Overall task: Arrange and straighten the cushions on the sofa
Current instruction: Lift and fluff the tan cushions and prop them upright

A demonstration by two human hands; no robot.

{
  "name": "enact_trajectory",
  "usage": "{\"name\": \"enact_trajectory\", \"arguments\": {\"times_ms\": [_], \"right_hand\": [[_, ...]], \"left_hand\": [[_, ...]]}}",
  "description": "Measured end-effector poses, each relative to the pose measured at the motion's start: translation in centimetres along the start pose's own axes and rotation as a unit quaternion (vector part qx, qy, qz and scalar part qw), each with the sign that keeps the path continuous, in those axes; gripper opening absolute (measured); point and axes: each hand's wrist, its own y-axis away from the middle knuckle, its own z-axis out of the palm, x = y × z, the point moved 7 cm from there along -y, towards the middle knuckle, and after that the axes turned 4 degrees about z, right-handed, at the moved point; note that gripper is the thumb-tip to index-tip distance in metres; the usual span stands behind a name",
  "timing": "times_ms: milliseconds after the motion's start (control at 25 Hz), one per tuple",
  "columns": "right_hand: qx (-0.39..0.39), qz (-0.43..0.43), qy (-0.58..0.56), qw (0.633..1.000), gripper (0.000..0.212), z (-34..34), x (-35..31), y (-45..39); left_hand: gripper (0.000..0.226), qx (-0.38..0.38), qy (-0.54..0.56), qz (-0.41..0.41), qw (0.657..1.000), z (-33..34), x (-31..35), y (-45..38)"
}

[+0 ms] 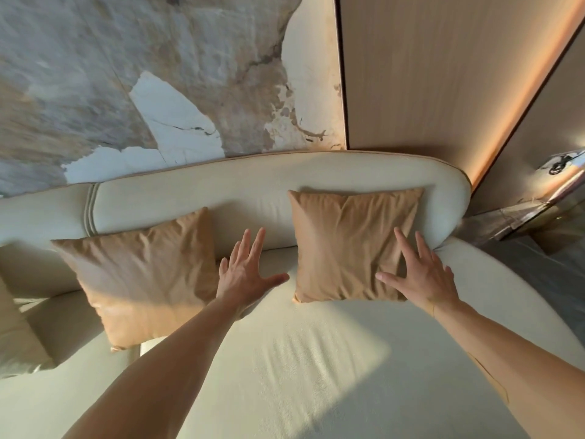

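Observation:
Two tan square cushions lean against the backrest of a cream sofa [285, 359]. The right cushion [345, 242] stands nearly upright near the sofa's rounded right end. The left cushion [142, 274] lies tilted, its lower corner toward the seat's front. My left hand [247, 274] is open with fingers spread, in the gap between the two cushions, close to the left cushion's right edge. My right hand [421, 274] is open and lies flat on the right cushion's lower right corner.
A third pale cushion [15, 337] shows at the far left edge. Behind the sofa is a marble-patterned wall [158, 74] and a wooden panel [427, 74] with a lit strip. A mirrored side table [522, 217] stands to the right.

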Motion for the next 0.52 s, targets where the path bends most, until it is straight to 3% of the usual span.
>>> {"name": "enact_trajectory", "arguments": {"times_ms": [520], "right_hand": [[-0.042, 0.015, -0.078, 0.996, 0.124, 12.1, 7.2, -13.2]], "left_hand": [[0.128, -0.040, 0.020, -0.044, 0.998, 17.1, -0.5, -9.0]]}}
